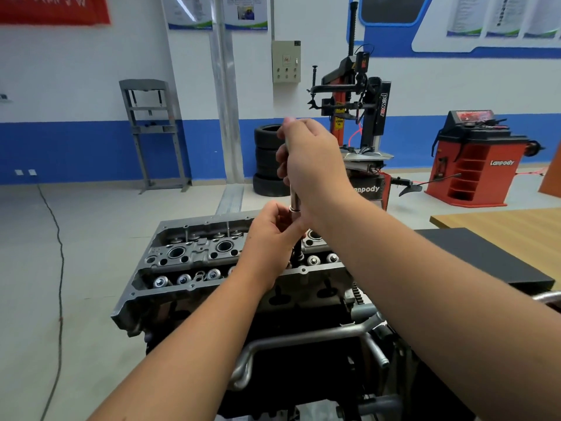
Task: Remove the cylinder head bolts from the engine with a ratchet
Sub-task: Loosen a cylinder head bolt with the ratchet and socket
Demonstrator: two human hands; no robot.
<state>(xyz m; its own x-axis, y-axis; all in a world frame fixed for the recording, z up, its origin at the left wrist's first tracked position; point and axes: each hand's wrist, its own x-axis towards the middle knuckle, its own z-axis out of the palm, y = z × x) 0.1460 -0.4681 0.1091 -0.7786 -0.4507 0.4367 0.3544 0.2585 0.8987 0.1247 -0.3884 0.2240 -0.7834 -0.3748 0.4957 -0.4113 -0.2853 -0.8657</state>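
Both forearms bare, no sleeves/gloves; left hand (pixel 267 238), right hand (pixel 312 165).

Ratchet (pixel 294 196) polished metal; cylinder head (pixel 194 253) matt cast metal; table (pixel 510 229) wood.

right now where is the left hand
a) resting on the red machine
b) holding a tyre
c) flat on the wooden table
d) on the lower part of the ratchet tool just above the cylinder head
d: the left hand pinches the lower part of the upright ratchet tool just above the cylinder head, while the right hand grips the tool higher up.
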